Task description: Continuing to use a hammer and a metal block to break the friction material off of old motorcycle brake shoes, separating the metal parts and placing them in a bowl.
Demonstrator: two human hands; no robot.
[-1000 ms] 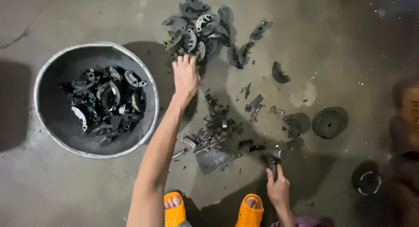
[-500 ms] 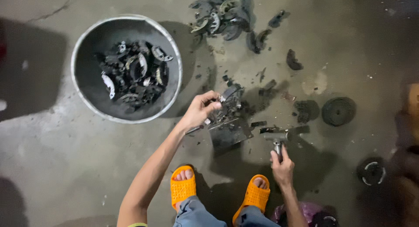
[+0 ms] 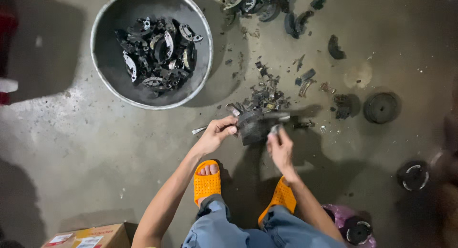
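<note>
Left hand (image 3: 215,135) grips dark part (image 3: 252,126); right hand (image 3: 280,150) beside

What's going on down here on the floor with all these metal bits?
A person squats on the concrete floor in orange sandals. The left hand grips a dark metal block while the right hand works at it with a small tool, too blurred to identify. Loose scraps lie just beyond, and a grey basin of curved metal parts stands to the left.

Grey metal basin (image 3: 102,76) of curved dark parts (image 3: 157,52). Loose pile of similar parts (image 3: 267,4) beyond. Round black disc (image 3: 380,107) right; cardboard box (image 3: 88,236) near.
</note>
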